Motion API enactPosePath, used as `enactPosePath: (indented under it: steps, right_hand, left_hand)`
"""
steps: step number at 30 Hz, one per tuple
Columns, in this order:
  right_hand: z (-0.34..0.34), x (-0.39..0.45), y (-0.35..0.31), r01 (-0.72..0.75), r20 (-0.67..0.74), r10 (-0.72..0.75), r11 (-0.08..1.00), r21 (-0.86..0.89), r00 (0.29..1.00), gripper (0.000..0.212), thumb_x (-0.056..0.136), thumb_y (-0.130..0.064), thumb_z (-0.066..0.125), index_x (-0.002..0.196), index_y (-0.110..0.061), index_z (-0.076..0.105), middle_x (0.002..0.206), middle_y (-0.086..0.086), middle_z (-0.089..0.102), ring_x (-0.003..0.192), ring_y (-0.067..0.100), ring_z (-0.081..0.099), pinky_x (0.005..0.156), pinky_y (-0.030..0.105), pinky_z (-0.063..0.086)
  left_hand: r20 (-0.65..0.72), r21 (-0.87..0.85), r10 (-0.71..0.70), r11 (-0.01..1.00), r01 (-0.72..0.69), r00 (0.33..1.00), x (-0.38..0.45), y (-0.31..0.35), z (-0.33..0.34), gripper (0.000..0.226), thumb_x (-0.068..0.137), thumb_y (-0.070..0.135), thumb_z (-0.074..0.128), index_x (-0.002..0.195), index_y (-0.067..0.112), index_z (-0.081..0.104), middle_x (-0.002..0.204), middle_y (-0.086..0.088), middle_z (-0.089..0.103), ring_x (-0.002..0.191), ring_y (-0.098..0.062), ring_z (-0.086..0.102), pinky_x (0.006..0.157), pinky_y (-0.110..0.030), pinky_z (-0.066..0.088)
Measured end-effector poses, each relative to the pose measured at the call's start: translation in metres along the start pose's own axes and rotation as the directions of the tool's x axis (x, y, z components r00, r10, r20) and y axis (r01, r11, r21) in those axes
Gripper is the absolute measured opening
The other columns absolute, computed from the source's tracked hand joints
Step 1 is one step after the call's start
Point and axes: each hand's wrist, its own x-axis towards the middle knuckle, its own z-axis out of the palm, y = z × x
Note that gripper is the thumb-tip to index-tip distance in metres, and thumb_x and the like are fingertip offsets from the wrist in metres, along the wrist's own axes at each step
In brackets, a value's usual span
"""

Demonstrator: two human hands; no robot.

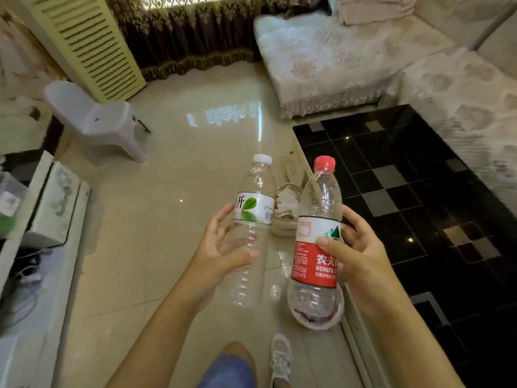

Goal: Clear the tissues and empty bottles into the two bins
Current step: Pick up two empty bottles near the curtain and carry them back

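Observation:
My left hand (pixel 221 247) grips an empty clear bottle with a white cap and a green-leaf label (pixel 256 211), held upright. An empty clear bottle with a red cap and red label (pixel 313 247) stands upright in my right hand (pixel 355 247). Both hang above the floor. On the floor behind the bottles stands a beige bin (pixel 285 225) with crumpled tissues in it. Directly under the red-label bottle sits a white bin (pixel 316 320), mostly hidden by the bottle; its contents show only as dark and red scraps.
A black glass tiled table (pixel 405 177) fills the right side, with a sofa (pixel 349 60) behind it. A white plastic chair (pixel 92 119) stands at the left, beside a white cabinet (pixel 53 208). My leg and shoe (pixel 279 357) are at the bottom on the glossy tile floor.

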Motion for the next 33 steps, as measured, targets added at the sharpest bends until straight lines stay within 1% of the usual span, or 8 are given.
enactPosePath:
  steps: [7, 10, 14, 19, 23, 27, 30, 33]
  right_hand:
    - [-0.004, 0.035, 0.001, 0.034, -0.291, -0.001, 0.993, 0.111, 0.957, 0.069, 0.071, -0.005, 0.073, 0.13, -0.031, 0.048, 0.117, 0.0, 0.065, 0.097, 0.023, 0.069, 0.075, 0.043, 0.058]
    - [-0.001, 0.052, 0.008, 0.051, -0.455, -0.001, 0.994, 0.097, 0.891, 0.074, 0.064, -0.015, 0.076, 0.129, -0.035, 0.048, 0.118, -0.002, 0.064, 0.098, 0.02, 0.068, 0.075, 0.043, 0.058]
    - [0.003, 0.082, 0.031, 0.073, -0.597, 0.007, 0.991, 0.109, 0.803, 0.078, 0.061, -0.018, 0.075, 0.132, -0.034, 0.046, 0.12, -0.005, 0.062, 0.099, 0.014, 0.068, 0.069, 0.033, 0.058]
    - [-0.013, 0.123, 0.083, 0.106, -0.705, 0.028, 0.984, 0.145, 0.709, 0.077, 0.064, -0.014, 0.075, 0.132, -0.032, 0.045, 0.12, -0.005, 0.063, 0.1, 0.015, 0.067, 0.068, 0.029, 0.057]
    - [-0.045, 0.146, 0.144, 0.078, -0.782, 0.057, 0.988, 0.134, 0.621, 0.074, 0.061, -0.021, 0.078, 0.126, -0.042, 0.047, 0.12, -0.01, 0.063, 0.104, 0.013, 0.065, 0.075, 0.036, 0.057]
    - [-0.083, 0.164, 0.225, 0.078, -0.84, 0.096, 0.984, 0.162, 0.534, 0.074, 0.06, -0.023, 0.078, 0.124, -0.044, 0.047, 0.122, -0.012, 0.06, 0.106, 0.014, 0.064, 0.077, 0.037, 0.057]
    - [-0.107, 0.176, 0.287, 0.059, -0.855, 0.116, 0.984, 0.168, 0.505, 0.079, 0.061, -0.02, 0.078, 0.13, -0.038, 0.045, 0.123, -0.013, 0.059, 0.105, 0.009, 0.064, 0.075, 0.032, 0.057]
    - [-0.129, 0.184, 0.343, 0.054, -0.877, 0.153, 0.979, 0.199, 0.456, 0.077, 0.064, -0.013, 0.079, 0.129, -0.037, 0.045, 0.119, -0.016, 0.058, 0.1, 0.004, 0.064, 0.071, 0.026, 0.057]
  left_hand:
    - [0.293, 0.078, -0.131, 0.991, 0.112, 0.947, 0.109, -0.002, 0.02, 0.094, 0.049, 0.017, 0.082, 0.129, 0.044, 0.041, 0.136, 0.006, 0.051, 0.117, -0.019, 0.058, 0.091, -0.048, 0.052]
    - [0.43, 0.131, -0.205, 0.978, 0.164, 0.879, 0.159, -0.003, 0.023, 0.094, 0.053, 0.009, 0.08, 0.131, 0.042, 0.039, 0.137, 0.003, 0.049, 0.118, -0.02, 0.058, 0.094, -0.046, 0.051]
    - [0.581, 0.256, -0.323, 0.944, 0.209, 0.747, 0.227, -0.021, 0.023, 0.095, 0.054, 0.007, 0.08, 0.13, 0.047, 0.038, 0.136, 0.008, 0.047, 0.12, -0.016, 0.055, 0.09, -0.041, 0.053]
    - [0.623, 0.333, -0.412, 0.909, 0.251, 0.665, 0.288, -0.082, 0.032, 0.085, 0.069, -0.008, 0.073, 0.124, 0.047, 0.039, 0.127, 0.017, 0.052, 0.116, -0.011, 0.056, 0.086, -0.032, 0.054]
    - [0.618, 0.407, -0.474, 0.876, 0.259, 0.627, 0.316, -0.16, 0.037, 0.087, 0.064, 0.003, 0.081, 0.125, 0.048, 0.04, 0.13, 0.019, 0.053, 0.118, -0.006, 0.055, 0.093, -0.033, 0.052]
    - [0.613, 0.468, -0.537, 0.838, 0.282, 0.579, 0.331, -0.252, 0.045, 0.096, 0.065, 0.006, 0.079, 0.143, 0.03, 0.03, 0.137, 0.006, 0.052, 0.119, -0.012, 0.056, 0.097, -0.038, 0.05]
    - [0.609, 0.513, -0.583, 0.806, 0.293, 0.538, 0.335, -0.318, 0.053, 0.092, 0.071, -0.002, 0.078, 0.144, 0.023, 0.028, 0.129, -0.002, 0.059, 0.11, -0.013, 0.062, 0.088, -0.032, 0.054]
    - [0.6, 0.563, -0.625, 0.774, 0.291, 0.499, 0.338, -0.375, 0.061, 0.075, 0.072, -0.006, 0.074, 0.133, 0.024, 0.042, 0.116, -0.003, 0.066, 0.1, -0.014, 0.067, 0.078, -0.029, 0.055]
